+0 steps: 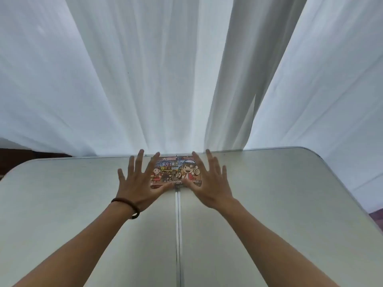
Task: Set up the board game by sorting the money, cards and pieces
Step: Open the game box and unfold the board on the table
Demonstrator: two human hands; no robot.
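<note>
Hands spread: left hand (pixel 137 183) and right hand (pixel 207 181) are held with fingers straight, flanking the game box (pixel 176 172); firm contact cannot be confirmed. The box is seen closed, lying on the table (pixel 269 193) at the far edge, astride the centre seam (pixel 178 224). Step judged: the very start, nothing sorted. Next, the box should be drawn nearer and opened. Wide table surface is offered on both sides; a white curtain (pixel 145 79) hangs just behind the far edge.

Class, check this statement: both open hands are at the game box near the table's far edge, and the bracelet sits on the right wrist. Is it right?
No. The head view shows the bracelet on the left wrist, not the right; the rest holds.
</note>
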